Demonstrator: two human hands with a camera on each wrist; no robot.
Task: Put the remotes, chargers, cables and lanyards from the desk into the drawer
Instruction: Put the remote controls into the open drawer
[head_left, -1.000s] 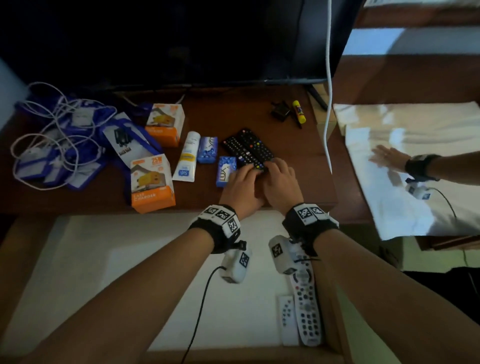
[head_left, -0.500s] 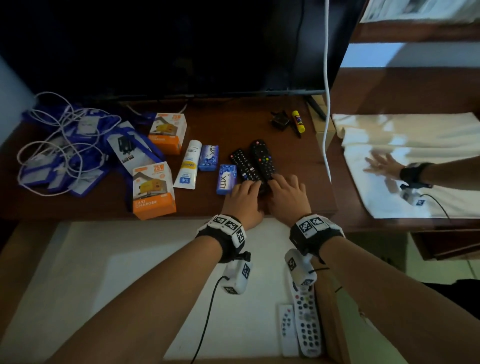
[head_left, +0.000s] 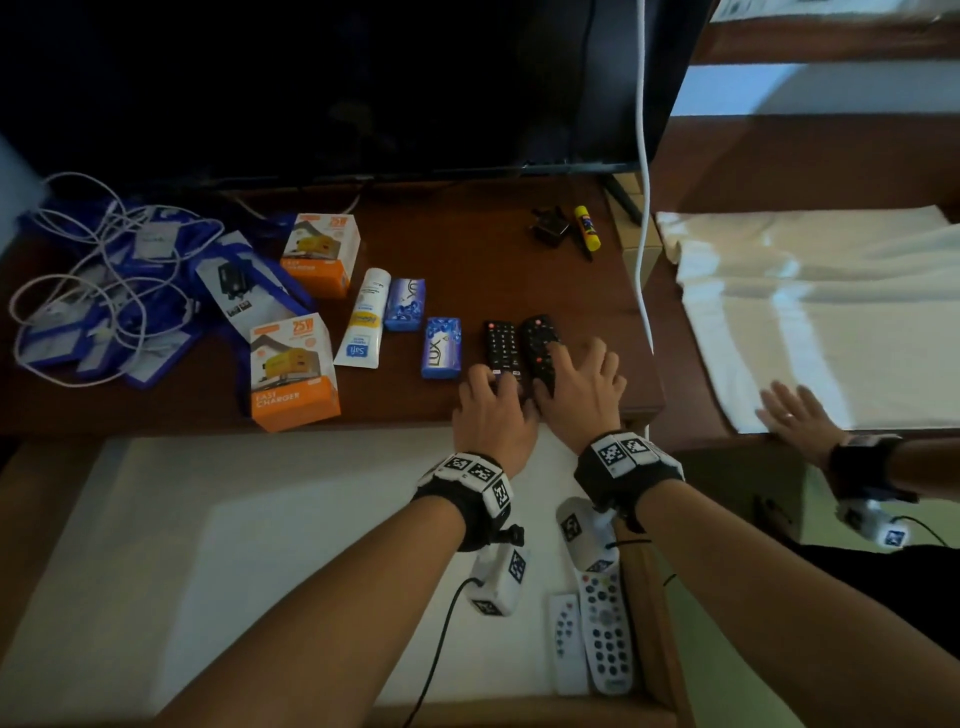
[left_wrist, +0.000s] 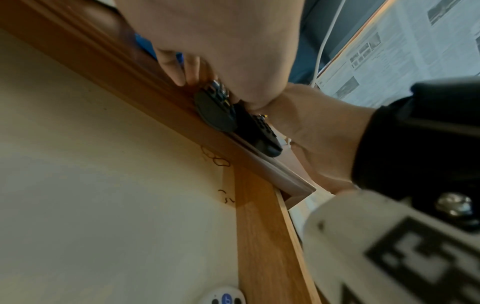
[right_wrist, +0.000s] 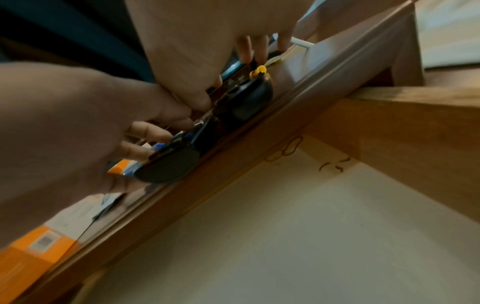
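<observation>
Two black remotes lie side by side at the desk's front edge, above the open drawer (head_left: 260, 545). My left hand (head_left: 493, 410) grips the near end of the left remote (head_left: 500, 343), fingers curled on top. My right hand (head_left: 587, 389) rests spread fingers on the right remote (head_left: 537, 338). From below, the left remote's (right_wrist: 166, 166) and the right remote's (right_wrist: 246, 96) ends overhang the desk edge. Two white remotes (head_left: 605, 629) lie in the drawer's right side. Orange charger boxes (head_left: 293, 374), blue lanyards and white cables (head_left: 104, 291) sit on the left of the desk.
Two blue soap boxes (head_left: 441, 345) and a white tube (head_left: 363, 317) lie left of the remotes. A black plug (head_left: 550, 228) and glue stick (head_left: 587, 234) sit at the back right. A TV (head_left: 311, 78) stands behind. Another person's hand (head_left: 795, 415) rests on a white cloth (head_left: 831, 312).
The two black remotes turned from a slant to straight, side by side, and slid toward the front edge under my hands. The other person's hand moved nearer along the cloth.
</observation>
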